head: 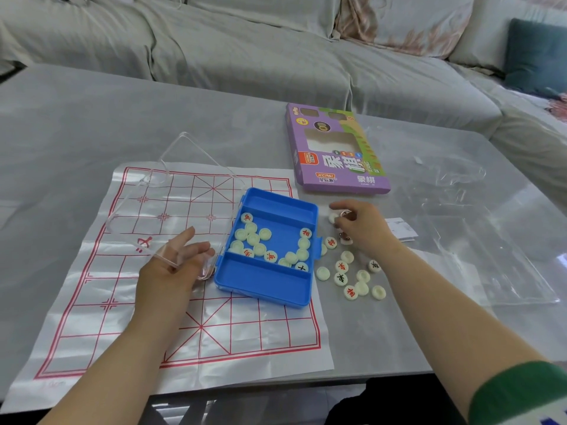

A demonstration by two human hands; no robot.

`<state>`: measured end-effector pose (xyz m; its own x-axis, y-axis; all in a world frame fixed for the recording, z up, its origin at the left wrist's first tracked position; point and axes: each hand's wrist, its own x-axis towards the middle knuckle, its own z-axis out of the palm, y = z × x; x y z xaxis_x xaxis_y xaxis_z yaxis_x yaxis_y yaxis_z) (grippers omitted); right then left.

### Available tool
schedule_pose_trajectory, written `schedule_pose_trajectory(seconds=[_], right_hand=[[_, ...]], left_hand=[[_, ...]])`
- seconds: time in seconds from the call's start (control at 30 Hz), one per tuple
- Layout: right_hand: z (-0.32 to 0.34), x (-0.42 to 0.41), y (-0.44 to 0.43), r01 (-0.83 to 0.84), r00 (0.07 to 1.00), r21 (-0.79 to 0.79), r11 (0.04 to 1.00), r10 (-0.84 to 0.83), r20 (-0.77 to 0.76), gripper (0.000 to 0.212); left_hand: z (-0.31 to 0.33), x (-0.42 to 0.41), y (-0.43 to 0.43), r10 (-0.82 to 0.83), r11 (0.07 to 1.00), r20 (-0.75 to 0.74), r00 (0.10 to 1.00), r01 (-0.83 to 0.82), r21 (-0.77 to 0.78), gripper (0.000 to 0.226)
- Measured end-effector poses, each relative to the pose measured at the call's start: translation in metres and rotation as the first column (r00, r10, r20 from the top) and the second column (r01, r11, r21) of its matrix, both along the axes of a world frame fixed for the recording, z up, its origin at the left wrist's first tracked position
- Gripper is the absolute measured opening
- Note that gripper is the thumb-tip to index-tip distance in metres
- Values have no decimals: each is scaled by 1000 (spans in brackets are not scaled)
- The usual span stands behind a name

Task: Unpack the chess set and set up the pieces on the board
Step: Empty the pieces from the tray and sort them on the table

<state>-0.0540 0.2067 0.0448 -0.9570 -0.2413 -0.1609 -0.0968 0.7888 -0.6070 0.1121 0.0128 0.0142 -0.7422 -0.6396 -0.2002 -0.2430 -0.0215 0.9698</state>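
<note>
While a box [337, 148] and wrap [445, 185] lie toward the table's [92, 118] far right edge, the clear lid [171, 191] stands open over the board [122, 317]. The tray [270, 283], on the board's right edge, holds pieces [254, 240] in its middle compartment; loose pieces [349, 277] lie just right. Left hand [165, 271] rests relaxed at the lid; right hand [362, 231] pinches a piece [333, 217].

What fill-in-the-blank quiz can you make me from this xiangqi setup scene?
The plastic tray holding xiangqi pieces is ____. The paper board under it has ____ grid lines. The right hand grips loose pieces on the tray's ____ side. The cardboard box is mostly ____.
Missing words: blue; red; right; purple.
</note>
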Motion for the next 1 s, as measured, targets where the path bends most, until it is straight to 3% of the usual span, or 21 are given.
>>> schedule_pose_trajectory(seconds=[0.13,0.23,0.33,0.4,0.43,0.63,1.0], right_hand=[[13,5,-6,-58,993,-87,995,49,-106,24],[29,17,-21,-296,952,-17,955,294,-85,19],[31,27,-40,-529,840,348,774,536,86,29],[25,28,-50,-575,792,561,595,578,198,40],[24,28,-53,-587,782,589,556,578,234,43],[25,32,-59,-678,723,541,498,585,367,55],[19,39,-77,-693,689,509,510,676,261,43]], left_hand=[[0,0,0,-2,1000,-5,1000,2,7,42],[0,0,1,4,1000,-15,1000,-3,26,41],[0,0,1,13,999,-7,1000,-12,35,42],[1,-1,1,18,999,5,1000,-18,29,42],[1,-1,1,26,999,10,1000,-26,30,42],[-1,-4,-1,35,999,30,999,-35,-6,40],[-5,-4,-3,25,1000,37,999,-25,-6,41]])
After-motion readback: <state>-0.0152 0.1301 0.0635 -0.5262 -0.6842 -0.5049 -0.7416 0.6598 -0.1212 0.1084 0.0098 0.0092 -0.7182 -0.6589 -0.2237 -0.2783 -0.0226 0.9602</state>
